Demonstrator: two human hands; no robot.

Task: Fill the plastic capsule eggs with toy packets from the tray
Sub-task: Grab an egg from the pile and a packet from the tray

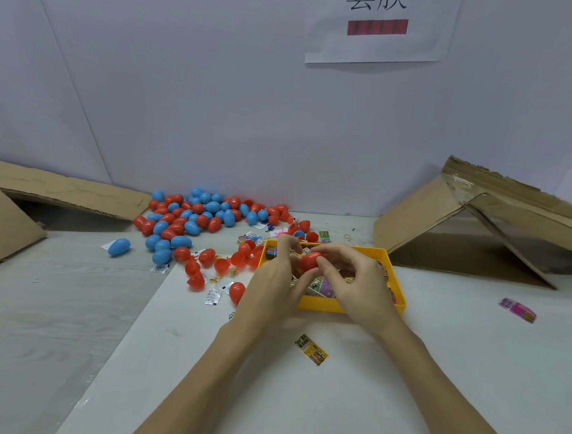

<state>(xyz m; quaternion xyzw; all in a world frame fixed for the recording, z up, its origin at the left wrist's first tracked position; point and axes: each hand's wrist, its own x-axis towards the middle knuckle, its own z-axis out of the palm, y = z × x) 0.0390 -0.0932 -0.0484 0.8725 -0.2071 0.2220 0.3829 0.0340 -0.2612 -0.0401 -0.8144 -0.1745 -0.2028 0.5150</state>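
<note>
Two flattened cardboard boxes are leaned at the back corners of the table [401, 402], one at the left [66, 194] and one at the right [494, 219], presumably set aside to leave the working surface free. Against the back wall a large heap of capsule eggs [193, 216], red and blue and mostly closed, is kept within reach, with loose red halves [222, 266] scattered between it and the yellow tray [320, 304]. The tray is placed directly ahead and is seen to hold crumpled printed toy packets [321, 284]; stray packets lie outside it, a yellow one [311, 349] near the forearms and a pink one [516, 310] well to the right. Above the tray a red egg [310, 261] is held between both hands, judged to be at the closing or filling step, so that anything dropped falls back among the packets. The left hand [272, 278] is curled about the egg's near side; the right hand [360, 279] pinches its far side with thumb and forefinger, the remaining fingers loosely bent. The egg appears smooth, glossy and opaque; whether a packet is inside cannot be told.
</note>
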